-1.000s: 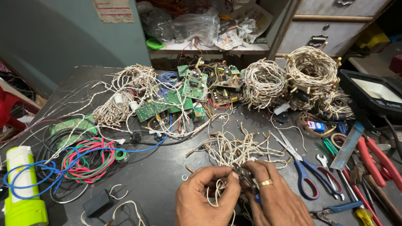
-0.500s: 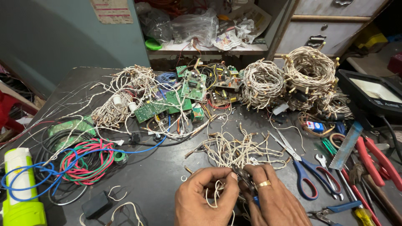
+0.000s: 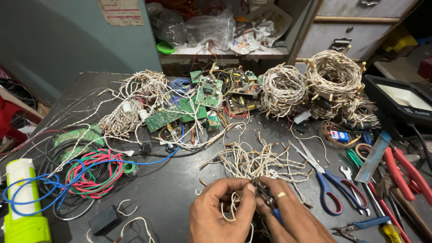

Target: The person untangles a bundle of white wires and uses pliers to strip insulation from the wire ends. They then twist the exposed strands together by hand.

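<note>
At the near edge of the dark table (image 3: 180, 198) we see both hands together. The left hand (image 3: 222, 213) pinches a loop of pale twisted wire (image 3: 233, 204) between thumb and fingers; the right hand (image 3: 288, 218), wearing a ring, is closed around a small blue-handled tool (image 3: 270, 204) whose tip meets that wire. Just beyond lies a loose pile of cut wire pieces (image 3: 256, 159) — with blue-handled scissors (image 3: 326, 182) to its right. Farther left sits a coil of red, green and blue cable (image 3: 90, 175).
</note>
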